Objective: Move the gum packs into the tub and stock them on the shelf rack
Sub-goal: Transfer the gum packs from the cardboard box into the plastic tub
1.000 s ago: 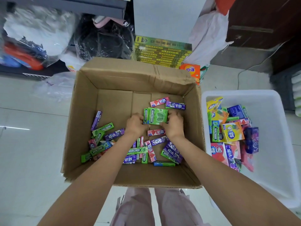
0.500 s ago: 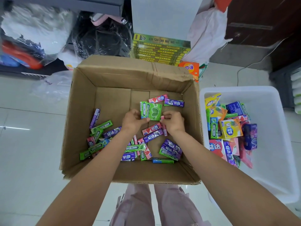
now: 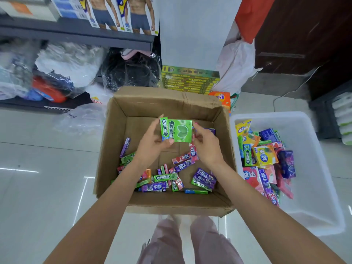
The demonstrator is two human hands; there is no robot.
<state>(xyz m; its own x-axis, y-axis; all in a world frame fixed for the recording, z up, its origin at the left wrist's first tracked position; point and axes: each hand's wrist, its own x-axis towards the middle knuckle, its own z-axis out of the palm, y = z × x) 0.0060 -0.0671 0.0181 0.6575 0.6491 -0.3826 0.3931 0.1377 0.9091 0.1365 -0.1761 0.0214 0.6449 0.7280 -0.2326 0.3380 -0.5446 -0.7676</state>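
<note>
Fingers of both my hands were clamped on gum above the open cardboard box point(image 3: 118, 130). With my left hand point(image 3: 152, 147) I gripped the green Doublemint gum packs point(image 3: 176, 130) from their left and lower edges, thumb curled under them, several flat packs held together as one bundle with the leaf print facing up. My right hand point(image 3: 206, 147) pinched the bundle's right edge, and its curled fingers also held a pink gum stick point(image 3: 192, 152) that hung down from my palm.

Beneath my hands, loose gum sticks point(image 3: 167, 180) in purple, pink and green lay scattered over the near half of the box floor, with a purple pack stack point(image 3: 204, 178) toward the near right corner and a blue stick point(image 3: 196, 191) along the near wall. One purple stick point(image 3: 125, 146) leaned at the left wall.

Just beside the box on its right stood the white plastic tub point(image 3: 314, 197), with mixed gum packs point(image 3: 264, 159) piled against its left wall: yellow, blue, green, pink and purple ones. Beyond the far wall of the box sat a stack of green-yellow cartons point(image 3: 190, 80) and an orange packet point(image 3: 221, 98). Clear plastic bags point(image 3: 62, 69) crowded the floor under a dark shelf point(image 3: 76, 35) at the far left.
</note>
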